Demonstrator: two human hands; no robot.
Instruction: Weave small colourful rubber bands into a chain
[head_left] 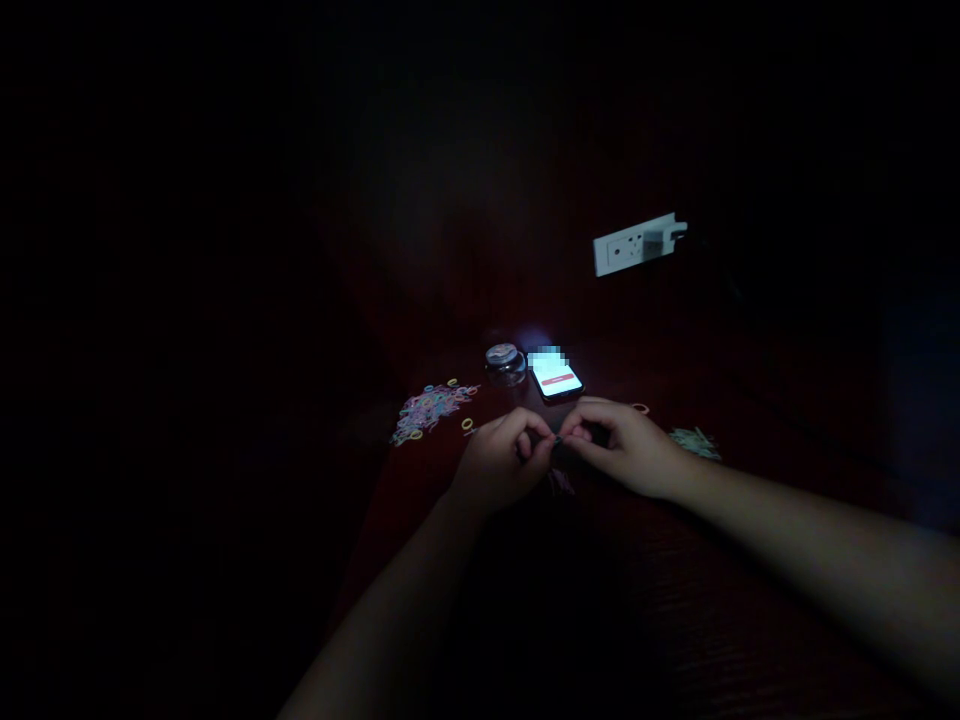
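My left hand (504,458) and my right hand (626,445) meet near the middle, their fingertips pinched on something small and dark between them, too small to make out. Beyond them lies a phone (559,380) with a lit screen. A lidded glass jar (505,366) stands just left of the phone. To the left is a pile of small colourful bands (433,410), with a yellow band (467,424) apart from it, near my left hand. A few purplish bands (560,483) lie just below my fingers.
A pile of pale greenish bands (695,442) lies behind my right forearm, and a single orange band (640,408) is near my right hand. A white socket panel (637,245) with a plug is at the upper right. The surroundings are very dark.
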